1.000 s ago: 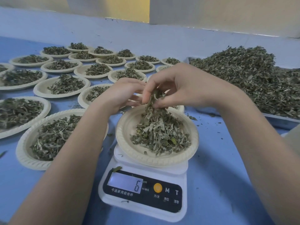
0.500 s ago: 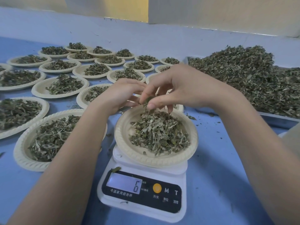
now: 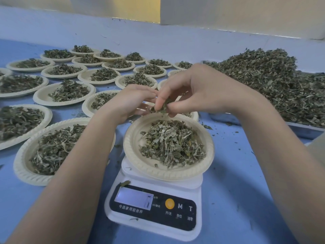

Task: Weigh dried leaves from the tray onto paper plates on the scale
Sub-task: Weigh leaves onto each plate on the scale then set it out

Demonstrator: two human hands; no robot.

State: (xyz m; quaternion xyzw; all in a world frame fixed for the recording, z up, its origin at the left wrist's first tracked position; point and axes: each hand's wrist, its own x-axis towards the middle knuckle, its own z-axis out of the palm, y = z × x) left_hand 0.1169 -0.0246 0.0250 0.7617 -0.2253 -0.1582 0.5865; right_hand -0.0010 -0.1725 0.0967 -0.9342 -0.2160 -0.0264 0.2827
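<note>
Dried leaves (image 3: 173, 142) are seen as a loose mound of grey-green and pale straw-coloured fragments, thin stems mixed with crumpled leaf pieces, heaped in the middle of a cream paper plate (image 3: 133, 152) with an embossed rim. That plate is carried by a white kitchen scale (image 3: 154, 208), whose dark front panel bears a lit display, an orange button and the letters M and T; the digit on the display is too blurred to be read. A small pinch of leaves (image 3: 162, 107) is held between the thumb and curled fingertips of the right hand (image 3: 198, 92), just above the far rim of the plate. The left hand (image 3: 128, 101) is held close beside it with fingers bent toward the same pinch; whether anything is grasped by it cannot be told. A large dark-green heap of leaves (image 3: 274, 85) is piled on a metal tray (image 3: 302, 129) at the right. Many filled plates (image 3: 66, 92) are laid in rows across the blue worktop (image 3: 246, 191) at the left, and stray crumbs are scattered near the tray
</note>
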